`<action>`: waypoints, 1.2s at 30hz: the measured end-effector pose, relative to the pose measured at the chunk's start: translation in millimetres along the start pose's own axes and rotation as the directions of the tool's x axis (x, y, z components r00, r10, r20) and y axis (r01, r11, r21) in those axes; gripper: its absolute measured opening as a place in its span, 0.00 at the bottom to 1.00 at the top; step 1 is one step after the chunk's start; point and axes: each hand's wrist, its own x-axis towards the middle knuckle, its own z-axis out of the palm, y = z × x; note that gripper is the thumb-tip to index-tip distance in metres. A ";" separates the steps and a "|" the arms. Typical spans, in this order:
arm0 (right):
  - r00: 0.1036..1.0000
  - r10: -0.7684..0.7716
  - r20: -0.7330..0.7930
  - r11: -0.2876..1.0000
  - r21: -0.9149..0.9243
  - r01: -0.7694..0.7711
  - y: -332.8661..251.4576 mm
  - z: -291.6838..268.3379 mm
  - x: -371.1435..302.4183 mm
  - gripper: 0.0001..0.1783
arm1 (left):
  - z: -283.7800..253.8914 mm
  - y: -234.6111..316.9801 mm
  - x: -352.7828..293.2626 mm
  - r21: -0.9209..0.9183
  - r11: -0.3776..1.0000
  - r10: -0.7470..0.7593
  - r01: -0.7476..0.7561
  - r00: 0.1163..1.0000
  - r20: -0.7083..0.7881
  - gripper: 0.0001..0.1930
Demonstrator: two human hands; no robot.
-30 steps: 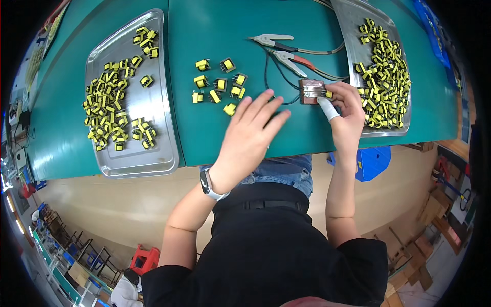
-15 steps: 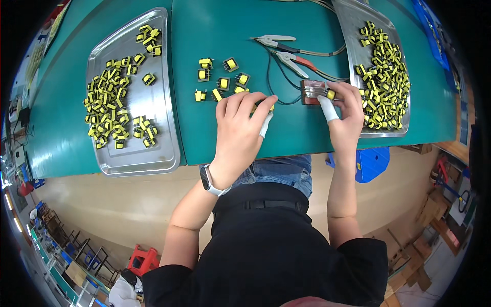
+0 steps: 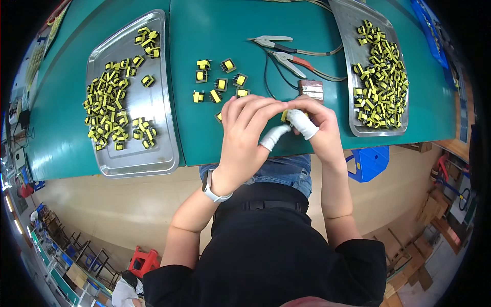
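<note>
My left hand [image 3: 245, 130] and my right hand [image 3: 320, 125] meet fingertip to fingertip over the near part of the green table. Between them is a small yellow-and-black transformer [image 3: 285, 116], mostly covered by the fingers. Both hands are closed at it, and white finger cots cover the thumbs. Whether a second part is hidden there I cannot tell. Left of my hands lies a loose group of similar transformers [image 3: 221, 84], one partly under my left hand. Just beyond my right hand stands a brown block with metal contact strips [image 3: 311, 91], wired to dark leads.
A metal tray [image 3: 153, 107] heaped with transformers lies at the left. Another filled tray [image 3: 353, 117] lies at the right. Two clip leads, one grey [image 3: 273, 39] and one with a red grip [image 3: 289, 60], rest at the back. A blue stool [image 3: 369, 163] stands below the table's edge.
My right hand has left the contact block with its transformer and come left and nearer, to my left hand. The left hand has shifted slightly toward it.
</note>
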 end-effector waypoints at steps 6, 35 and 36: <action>0.891 -0.166 -0.422 0.949 -0.313 0.028 7.8 -28.3 14.7 0.08 | -12.0 -13.3 -6.5 0.280 0.958 -0.086 0.061 0.993 0.080 0.26; 0.971 0.151 0.186 0.811 0.538 -0.230 7.7 21.4 2.2 0.24 | -1.5 5.2 -0.1 -0.412 0.907 -0.129 0.080 0.987 -0.092 0.22; 0.971 0.151 0.185 0.811 0.538 -0.229 8.0 20.8 2.0 0.24 | -0.3 2.4 0.0 -0.325 0.945 -0.075 0.040 0.993 -0.094 0.24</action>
